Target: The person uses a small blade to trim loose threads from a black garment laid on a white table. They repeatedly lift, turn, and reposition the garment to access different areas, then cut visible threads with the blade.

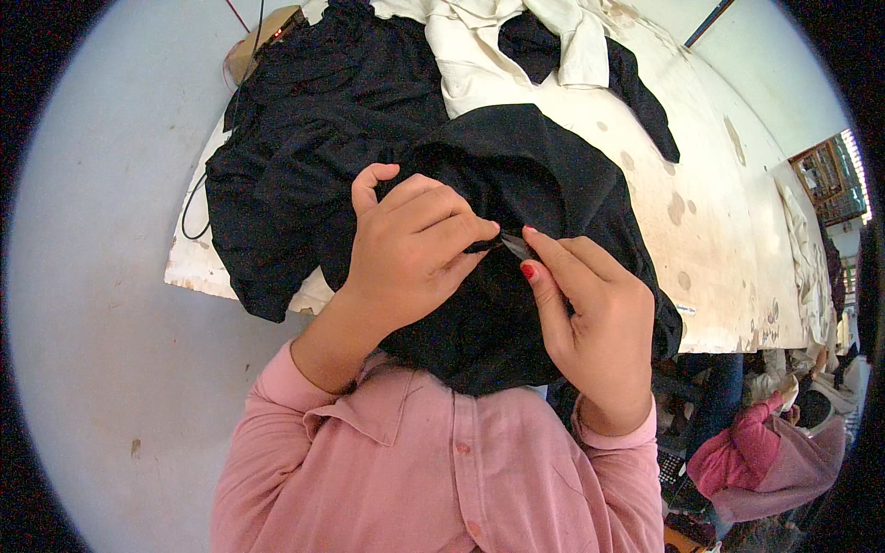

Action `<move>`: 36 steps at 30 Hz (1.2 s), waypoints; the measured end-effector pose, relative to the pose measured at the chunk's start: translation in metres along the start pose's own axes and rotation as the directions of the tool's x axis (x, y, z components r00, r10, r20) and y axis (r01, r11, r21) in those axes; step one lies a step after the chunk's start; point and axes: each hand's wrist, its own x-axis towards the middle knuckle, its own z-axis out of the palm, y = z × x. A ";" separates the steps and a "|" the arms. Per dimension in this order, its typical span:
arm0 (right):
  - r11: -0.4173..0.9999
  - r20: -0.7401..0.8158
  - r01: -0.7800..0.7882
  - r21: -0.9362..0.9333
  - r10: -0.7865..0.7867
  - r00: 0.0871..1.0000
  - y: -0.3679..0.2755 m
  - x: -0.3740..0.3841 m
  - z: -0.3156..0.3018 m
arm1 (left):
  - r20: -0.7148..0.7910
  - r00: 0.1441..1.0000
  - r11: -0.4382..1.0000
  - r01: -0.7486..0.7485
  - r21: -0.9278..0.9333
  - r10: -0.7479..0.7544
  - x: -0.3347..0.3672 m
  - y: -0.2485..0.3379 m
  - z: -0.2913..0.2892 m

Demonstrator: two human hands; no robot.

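Note:
A black garment [461, 336] is bunched over the table edge and against my front. My left hand [406, 244] pinches a fold of it between thumb and fingertips, the little finger raised. Close beside those fingertips, my right hand [590, 309] grips a small pointed metal blade [514, 245] between thumb and forefinger. The blade's tip points at the pinched fabric. Most of the tool is hidden in my right hand, so its exact kind does not show.
A stained pale table [710, 249] lies under the cloth. More black clothing [304, 120] is heaped at the far left, and white garments [479, 69] lie at the back. A dark cord [189, 207] hangs at the left edge. Another person [765, 452] is at the lower right.

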 end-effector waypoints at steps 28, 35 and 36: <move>0.870 -0.039 -0.479 0.115 0.486 0.873 0.087 0.003 0.062 | 0.032 0.959 0.959 0.282 -0.004 -0.282 0.058 -0.083 -0.007; 0.842 -0.414 -0.450 0.298 0.539 0.734 0.143 -0.022 0.030 | -0.103 0.995 0.999 -0.011 0.037 0.015 0.041 -0.014 -0.013; 0.822 -0.399 -0.502 0.269 0.569 0.719 0.149 -0.026 0.022 | -0.038 0.983 0.984 -0.178 0.026 0.179 0.023 -0.008 -0.001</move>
